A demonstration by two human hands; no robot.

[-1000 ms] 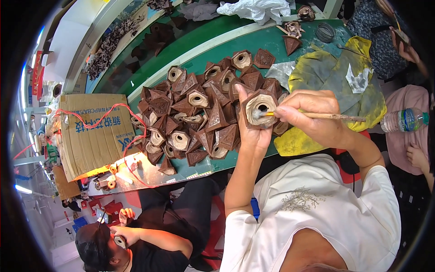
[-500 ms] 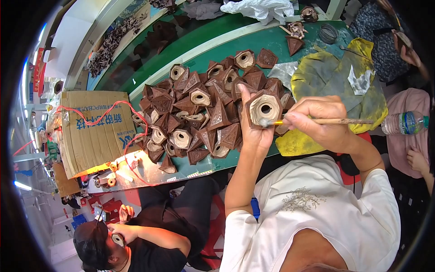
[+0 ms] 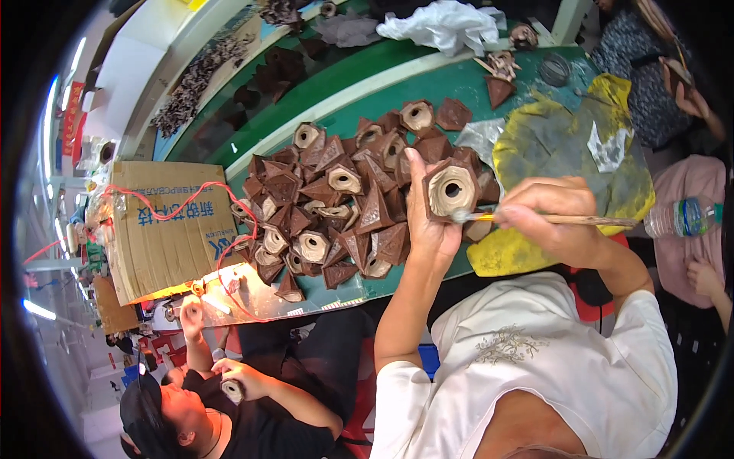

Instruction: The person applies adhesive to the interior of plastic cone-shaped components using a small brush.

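Observation:
My left hand [image 3: 430, 229] grips a brown hexagonal cone-shaped piece [image 3: 463, 175], its pale hollow side with a dark centre hole turned up. In my right hand [image 3: 552, 216] is a paintbrush [image 3: 592, 220] with a wooden handle. Its pale bristles touch the lower rim of the hollow. Just left of my left hand lies a heap of similar brown pieces [image 3: 372, 205]; some show their pointed backs, others their pale hollows. Under my right forearm and beyond it spreads a stained yellow cloth [image 3: 527, 145].
A cardboard box [image 3: 164, 252] with a red cord stands left of the heap. At right is a plastic bottle [image 3: 683, 216]. White plastic bags [image 3: 443, 24] lie at the back, near a small round dish [image 3: 555, 69]. A co-worker in black [image 3: 275, 417] sits at lower left, holding a similar piece.
The brush stays at the rim of the piece, while the view has shifted slightly. The co-worker at lower left has raised one hand and lowered the piece.

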